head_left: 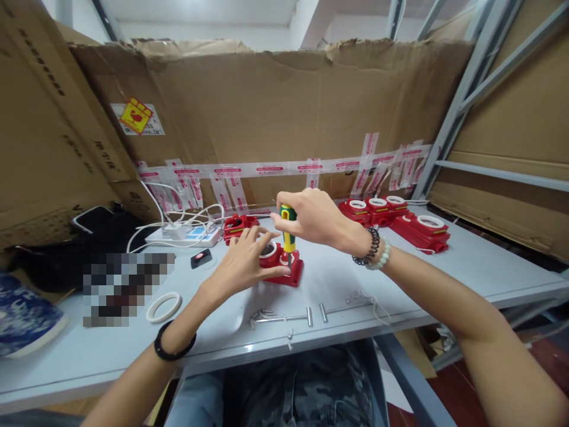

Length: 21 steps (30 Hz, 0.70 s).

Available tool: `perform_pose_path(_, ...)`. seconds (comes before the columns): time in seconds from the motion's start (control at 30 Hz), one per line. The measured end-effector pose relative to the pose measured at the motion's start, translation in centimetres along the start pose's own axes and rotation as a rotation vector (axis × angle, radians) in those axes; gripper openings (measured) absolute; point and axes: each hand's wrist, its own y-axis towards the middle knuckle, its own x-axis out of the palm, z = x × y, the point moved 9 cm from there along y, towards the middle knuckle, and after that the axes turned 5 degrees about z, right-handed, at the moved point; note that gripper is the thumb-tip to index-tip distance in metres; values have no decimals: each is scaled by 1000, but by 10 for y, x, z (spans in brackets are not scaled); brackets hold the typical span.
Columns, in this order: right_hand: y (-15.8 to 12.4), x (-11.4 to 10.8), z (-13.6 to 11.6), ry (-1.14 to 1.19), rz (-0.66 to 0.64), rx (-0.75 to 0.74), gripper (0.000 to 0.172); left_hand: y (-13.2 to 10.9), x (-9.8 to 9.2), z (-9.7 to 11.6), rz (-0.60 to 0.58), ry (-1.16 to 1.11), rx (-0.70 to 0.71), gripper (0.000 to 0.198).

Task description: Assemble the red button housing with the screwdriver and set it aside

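Camouflage trousers [306, 385] fill the near edge, under the table [400, 284] lip; both forearms reach forward over it. Left hand [246, 261]: fingers laid over the top of the red housing [291, 274], thumb along its near edge, clamping it flat to the table. Right hand [311, 216]: closed around the top of the screwdriver [288, 230], which has a yellow-green handle. Key relation: the screwdriver's long axis is close to upright, with the tip down into the housing. The housing sits directly below the right hand and just right of the left palm. The left hand is on the housing itself, while the right meets it only through the tool. A white ring is seated in the housing under the left fingers, partly hidden. A loose white ring [163, 306] lies nearer than the left wrist and to its left. Two metal T-rods [306, 316] lie nearer than both hands. Another red part [239, 224] and a power strip [186, 236] lie beyond the left hand. Stacked red housings [395, 216] carrying white rings sit beyond the right wrist and to its right. Bead bracelets [376, 249] on right wrist, black band [171, 350] on left. Writing: the tape strips [267, 169] on the cardboard wall [284, 101] carry red print, too small to read. The yellow sticker [136, 115] shows a red pictogram with illegible text below it. No brand discernible.
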Motion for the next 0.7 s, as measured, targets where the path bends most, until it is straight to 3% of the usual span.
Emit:
perform_pose_path(0.2,-11,-20,16,257,168,65,26,-6,15,-14,-152,95,-14,47)
perform_pose_path(0.4,-38,-69,36,314,368,128,23,1,23,-24,-249,21,-24,39)
perform_pose_path(0.57,-74,-84,66,245,317,284,20,11,23,-36,-354,-300,126,35)
perform_pose_path(0.63,-86,-79,77,244,271,321,18,14,24,-40,-383,-401,115,27)
perform_pose_path(0.7,-95,-71,84,263,231,343,17,18,23,-44,-318,-393,49,30)
